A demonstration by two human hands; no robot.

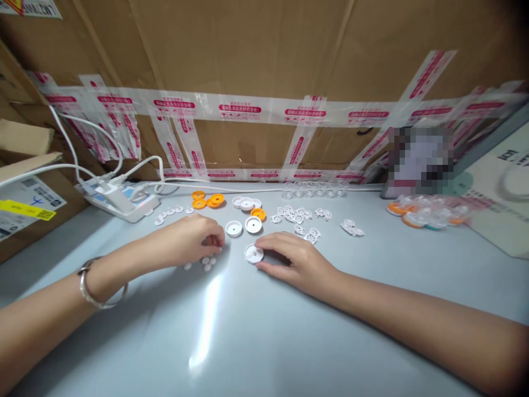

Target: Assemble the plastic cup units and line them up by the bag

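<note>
My right hand [300, 259] rests on the table, thumb and fingers closed around the edge of a white round plastic part [253, 253] that lies flat and has a raised centre. To its left my left hand [196, 240] hovers low with curled, pinched fingers; a tiny pale spot shows at the fingertips, too small to name. Below that hand lie several small white discs [208, 261], partly covered by it. Just beyond both hands sit a white round dish-like part [253, 224] and a similar pale one [233, 229], each with a centre hole.
Orange rings [215, 200], white lattice pieces [294, 214] and small white discs [169, 212] spread along the back. Clear round cases [314, 189] line the cardboard box [248, 146]. A power strip [119, 199] with cables stands left; assembled clear-and-coloured pieces [427, 210] are piled right.
</note>
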